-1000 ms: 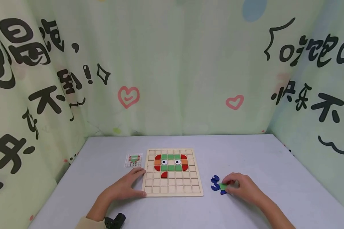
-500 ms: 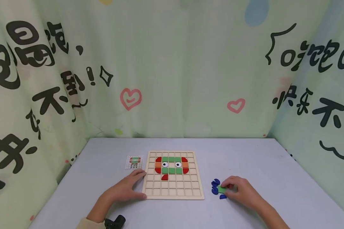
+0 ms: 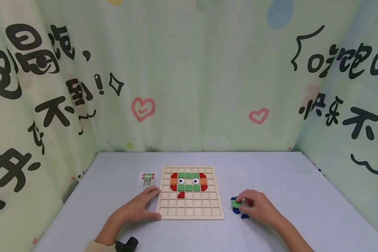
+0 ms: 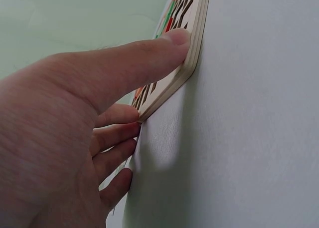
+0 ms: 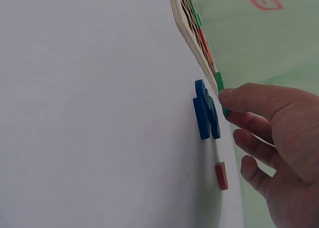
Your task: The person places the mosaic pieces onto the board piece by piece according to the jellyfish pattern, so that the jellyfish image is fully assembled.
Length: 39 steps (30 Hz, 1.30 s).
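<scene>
My left hand (image 3: 138, 207) rests at the left edge of a wooden grid board (image 3: 202, 211), its thumb lying on the near corner and its fingertips touching the side. Several green, red and orange tiles and two eye tiles fill part of the grid, and one red quarter-round tile (image 3: 181, 195) sits below them. My right hand (image 3: 258, 206) pinches a green tile (image 5: 220, 83) between thumb and index finger. Several blue rounded pieces (image 5: 202, 118) lie under and beside it. Beneath the right hand, a red piece (image 5: 222, 176) lies on the table.
A small pattern card (image 3: 147, 179) lies left of the board, showing a similar coloured figure on a grid. The white table (image 3: 113, 168) meets a printed curtain (image 3: 189, 87) at the back and sides. A black wrist device (image 3: 127, 244) shows at the left sleeve.
My right hand has moved left with the green tile, which now overlaps the blue pieces in the head view. A red piece shows beneath the hand. The left hand keeps its place on the board.
</scene>
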Each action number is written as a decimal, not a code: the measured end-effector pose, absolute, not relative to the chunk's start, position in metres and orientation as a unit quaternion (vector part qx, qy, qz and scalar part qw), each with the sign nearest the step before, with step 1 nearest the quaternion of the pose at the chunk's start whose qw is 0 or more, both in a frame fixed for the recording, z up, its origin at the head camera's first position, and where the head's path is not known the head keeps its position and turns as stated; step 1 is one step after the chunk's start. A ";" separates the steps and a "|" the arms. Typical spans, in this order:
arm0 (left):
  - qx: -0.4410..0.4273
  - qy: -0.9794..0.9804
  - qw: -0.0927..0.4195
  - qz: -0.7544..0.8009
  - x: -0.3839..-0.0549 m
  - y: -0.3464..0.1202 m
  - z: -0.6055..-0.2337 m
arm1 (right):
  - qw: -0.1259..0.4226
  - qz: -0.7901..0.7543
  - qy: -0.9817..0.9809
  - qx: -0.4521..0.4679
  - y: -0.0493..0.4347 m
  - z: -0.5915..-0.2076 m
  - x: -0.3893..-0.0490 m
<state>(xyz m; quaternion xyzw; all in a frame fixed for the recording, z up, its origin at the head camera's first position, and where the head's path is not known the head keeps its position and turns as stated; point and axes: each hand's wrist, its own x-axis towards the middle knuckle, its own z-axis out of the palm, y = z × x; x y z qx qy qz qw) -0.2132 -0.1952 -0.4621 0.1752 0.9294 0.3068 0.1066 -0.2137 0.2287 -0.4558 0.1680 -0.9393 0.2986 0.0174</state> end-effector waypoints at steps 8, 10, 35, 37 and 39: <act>0.179 0.930 0.105 0.304 -0.214 -0.197 -0.464 | 0.026 0.298 -0.933 0.201 0.214 -0.457 -0.223; 0.183 0.929 0.105 0.304 -0.215 -0.196 -0.465 | 0.025 0.297 -0.933 0.204 0.211 -0.458 -0.225; 0.186 0.929 0.103 0.304 -0.215 -0.196 -0.462 | 0.012 0.316 -0.921 0.227 0.166 -0.462 -0.243; 0.185 0.928 0.103 0.306 -0.214 -0.196 -0.461 | 0.008 0.318 -0.922 0.223 0.163 -0.462 -0.244; 0.186 0.928 0.103 0.308 -0.214 -0.196 -0.460 | 0.004 0.323 -0.921 0.219 0.161 -0.461 -0.244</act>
